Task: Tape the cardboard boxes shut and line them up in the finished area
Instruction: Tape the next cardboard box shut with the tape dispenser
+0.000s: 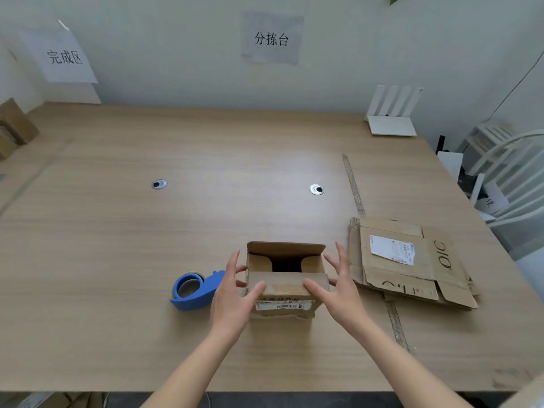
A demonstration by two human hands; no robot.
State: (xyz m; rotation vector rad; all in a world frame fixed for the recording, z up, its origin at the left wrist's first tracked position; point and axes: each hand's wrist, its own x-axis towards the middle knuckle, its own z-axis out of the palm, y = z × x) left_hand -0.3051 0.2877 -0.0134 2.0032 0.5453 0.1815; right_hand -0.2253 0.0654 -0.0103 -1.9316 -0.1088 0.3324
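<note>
Pressing its near flap down with both thumbs, the left hand (232, 298) and right hand (338, 293) flank the small cardboard box (284, 290), fingers spread straight, its top partly open. A blue tape dispenser (192, 290) lies just left; flattened cardboard (409, 260) lies right on the table (117, 245).

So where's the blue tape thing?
In the head view, the tape dispenser lies on the table, just left of the open box and right beside the left hand.
</note>
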